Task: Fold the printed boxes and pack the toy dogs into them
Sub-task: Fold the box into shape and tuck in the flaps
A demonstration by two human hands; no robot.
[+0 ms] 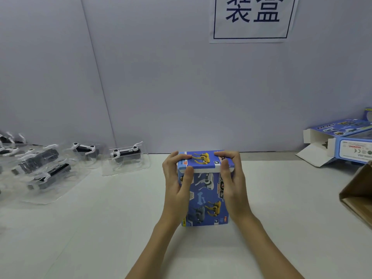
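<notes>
A blue printed box (204, 188) stood upright at the middle of the white counter (100, 228), both hands clamped on its top: the left hand (177, 178) and right hand (233, 178) curled over the closing flap, thumbs on its front edge. Even pressure along that edge, with the box kept square, looked the surest way to seat the tuck. Toy dogs (125, 153) in clear trays waited at left; unfolded boxes (340, 141) lay at right, beneath a wall sign (252, 17).
</notes>
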